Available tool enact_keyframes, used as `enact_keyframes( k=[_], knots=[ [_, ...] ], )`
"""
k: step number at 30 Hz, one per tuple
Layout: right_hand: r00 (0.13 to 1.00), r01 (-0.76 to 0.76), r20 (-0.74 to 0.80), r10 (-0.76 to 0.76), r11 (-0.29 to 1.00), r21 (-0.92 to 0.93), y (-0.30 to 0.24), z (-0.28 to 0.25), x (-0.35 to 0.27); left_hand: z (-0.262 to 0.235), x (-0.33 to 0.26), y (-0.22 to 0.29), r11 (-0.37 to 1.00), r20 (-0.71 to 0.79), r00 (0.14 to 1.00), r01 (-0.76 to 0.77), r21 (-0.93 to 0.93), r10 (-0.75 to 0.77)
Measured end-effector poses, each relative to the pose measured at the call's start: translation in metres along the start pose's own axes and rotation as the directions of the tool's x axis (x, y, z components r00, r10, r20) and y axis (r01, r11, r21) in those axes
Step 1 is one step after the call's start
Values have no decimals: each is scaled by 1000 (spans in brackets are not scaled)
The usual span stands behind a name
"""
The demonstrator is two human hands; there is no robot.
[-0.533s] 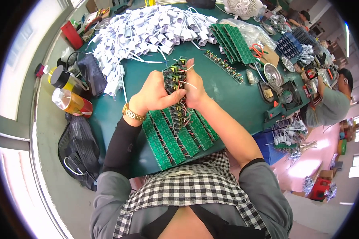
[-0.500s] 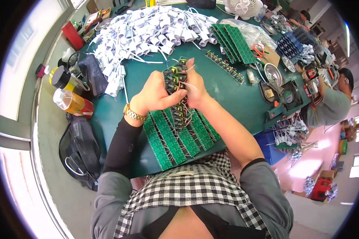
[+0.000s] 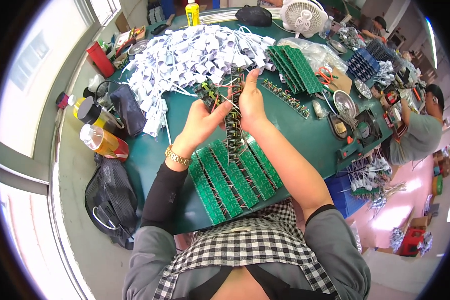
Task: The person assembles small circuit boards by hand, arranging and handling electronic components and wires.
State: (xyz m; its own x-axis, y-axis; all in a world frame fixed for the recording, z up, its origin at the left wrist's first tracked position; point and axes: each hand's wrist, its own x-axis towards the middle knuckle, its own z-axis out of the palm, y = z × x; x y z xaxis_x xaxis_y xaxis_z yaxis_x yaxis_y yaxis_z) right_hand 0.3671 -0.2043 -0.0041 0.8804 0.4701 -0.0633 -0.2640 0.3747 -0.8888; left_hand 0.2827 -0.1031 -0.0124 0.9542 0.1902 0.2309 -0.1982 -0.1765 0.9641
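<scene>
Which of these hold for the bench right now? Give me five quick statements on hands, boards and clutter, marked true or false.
1. The left hand holds a small component board piece. True.
2. The right hand is empty. False: the right hand holds the long component strip.
3. Flat green boards lie on the table, near the checked apron. True.
4. A gold watch is on the right wrist. False: the gold watch is on the left wrist.
5. The orange-handled scissors lie left of the white socket pile. False: the orange-handled scissors lie right of the white socket pile.
</scene>
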Motion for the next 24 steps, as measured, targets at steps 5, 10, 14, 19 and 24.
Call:
enact_keyframes(
  k=[5, 10, 14, 19, 24],
  knots=[
    [958, 277, 1, -288, 920, -277, -2, -11, 13, -2, -1, 8, 993, 150, 989, 10, -119, 8],
    [945, 253, -93, -315, 879, -405, -4, -8, 12, -8, -2, 22, 997, 238, 968, 79, 19, -81],
    [944, 268, -71, -321, 877, -398, -11, -10, 13, -12, 2, 16, 948, 206, 943, 212, 235, -262],
    [905, 382, -60, -421, 867, -321, -17, -3, 18, -6, 5, -18, 836, 300, 951, 225, -500, -76],
    [978, 209, 61, -201, 965, -156, -28, -7, 22, 8, 7, -29, 817, 107, 994, 69, -573, -9]
  ],
)
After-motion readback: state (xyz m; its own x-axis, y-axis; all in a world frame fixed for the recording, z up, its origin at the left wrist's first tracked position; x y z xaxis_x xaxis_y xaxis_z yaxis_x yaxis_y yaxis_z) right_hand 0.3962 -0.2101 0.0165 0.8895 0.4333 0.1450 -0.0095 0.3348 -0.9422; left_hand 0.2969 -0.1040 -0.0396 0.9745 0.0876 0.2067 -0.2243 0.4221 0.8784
